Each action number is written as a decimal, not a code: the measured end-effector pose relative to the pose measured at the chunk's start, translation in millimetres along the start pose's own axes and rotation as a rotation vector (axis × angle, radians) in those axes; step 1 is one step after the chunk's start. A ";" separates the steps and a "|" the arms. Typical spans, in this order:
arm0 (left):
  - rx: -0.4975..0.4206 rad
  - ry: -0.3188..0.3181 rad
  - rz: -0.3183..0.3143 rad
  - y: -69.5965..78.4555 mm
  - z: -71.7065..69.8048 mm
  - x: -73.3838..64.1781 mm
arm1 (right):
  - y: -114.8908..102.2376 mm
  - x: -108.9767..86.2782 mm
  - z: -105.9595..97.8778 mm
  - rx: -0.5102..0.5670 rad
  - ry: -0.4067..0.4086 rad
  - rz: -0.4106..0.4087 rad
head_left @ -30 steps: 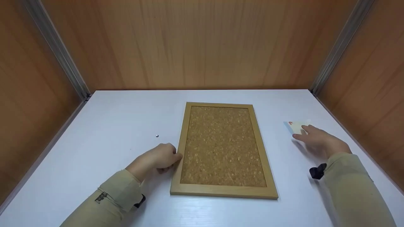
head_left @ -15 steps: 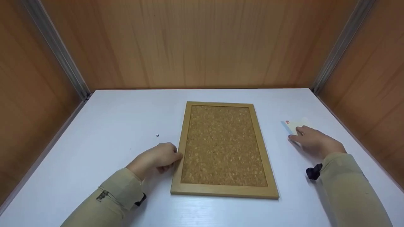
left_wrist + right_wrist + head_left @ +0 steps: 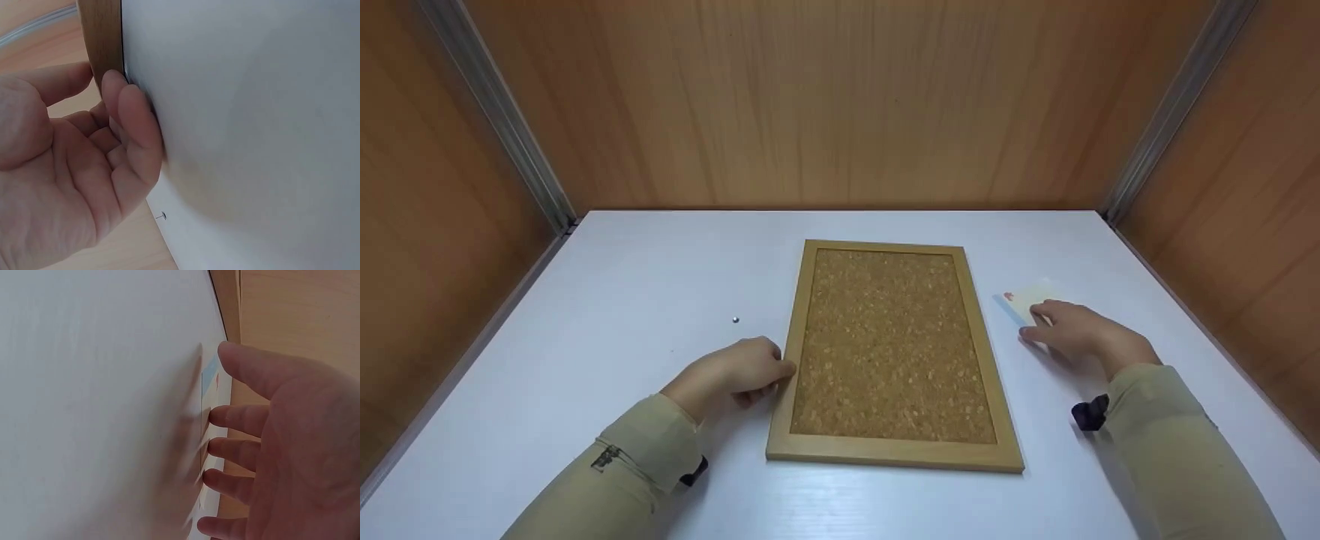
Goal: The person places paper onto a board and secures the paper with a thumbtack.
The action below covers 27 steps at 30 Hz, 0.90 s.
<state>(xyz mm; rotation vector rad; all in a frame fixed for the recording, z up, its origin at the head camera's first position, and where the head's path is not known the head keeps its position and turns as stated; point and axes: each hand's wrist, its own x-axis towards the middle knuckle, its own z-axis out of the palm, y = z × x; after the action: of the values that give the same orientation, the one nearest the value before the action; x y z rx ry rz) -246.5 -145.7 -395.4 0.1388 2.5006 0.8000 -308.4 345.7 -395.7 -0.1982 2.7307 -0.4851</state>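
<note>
A corkboard (image 3: 892,345) in a light wooden frame lies flat on the white table. My left hand (image 3: 746,369) holds the frame's left side, thumb on top and fingers curled against the outer edge; in the left wrist view, thumb and fingertips meet the wooden frame (image 3: 102,34). Right of the board lies a small pale card (image 3: 1024,302) with a blue strip and a red mark. The fingertips of my right hand (image 3: 1076,330) rest on it. Seen from the right wrist, those fingers are fairly straight on the card (image 3: 206,433), thumb apart.
A small silver thumbtack (image 3: 736,320) sits left of the board, its thin point visible in the left wrist view. Wood-grain panels (image 3: 840,105) wall the table (image 3: 622,300) at the back and both sides, with metal strips in the corners.
My right hand has slid the card leftward across the table, closer to the board. My left hand stays on the frame, and the board has hardly shifted.
</note>
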 end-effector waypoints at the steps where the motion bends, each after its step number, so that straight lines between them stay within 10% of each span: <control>1: -0.003 -0.003 -0.002 0.2 0.2 0.1 | -2.3 -0.1 1.2 -0.003 0.002 -0.011; 14: -0.023 -0.015 -0.023 0.3 -0.4 3.7 | -20.0 -3.4 0.6 -0.036 0.011 -0.060; 27: -0.037 -0.024 -0.034 0.1 -3.1 2.4 | -10.0 -7.5 -45.5 0.018 0.273 -0.063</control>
<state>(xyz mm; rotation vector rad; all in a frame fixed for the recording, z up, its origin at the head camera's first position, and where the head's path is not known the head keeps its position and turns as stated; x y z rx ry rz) -250.1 -146.7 -394.2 0.0921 2.4572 0.8251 -317.6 351.8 -349.9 -0.2291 2.9915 -0.5933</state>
